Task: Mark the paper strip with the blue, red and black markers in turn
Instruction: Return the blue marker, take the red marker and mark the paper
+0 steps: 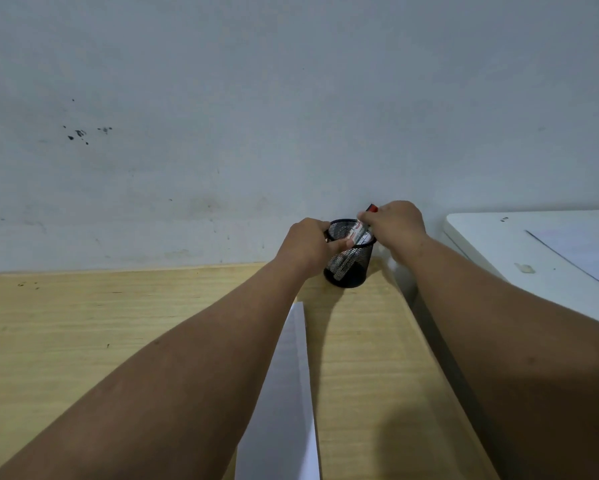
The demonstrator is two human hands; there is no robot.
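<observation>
A black mesh pen cup (350, 268) stands at the back of the wooden desk, against the wall. My left hand (306, 242) grips the cup's rim on its left side. My right hand (395, 225) is closed around a white marker (362, 233) with a red end showing above my fingers; the marker's lower part sits tilted inside the cup. Other markers are dimly visible through the mesh; their colours cannot be told. A long white paper strip (287, 386) lies on the desk between my forearms, running toward me.
The light wooden desk (118, 323) meets a grey wall (256, 116) at the back. A white table (520, 251) with a sheet of paper (589, 251) stands to the right, separated from the desk by a dark gap.
</observation>
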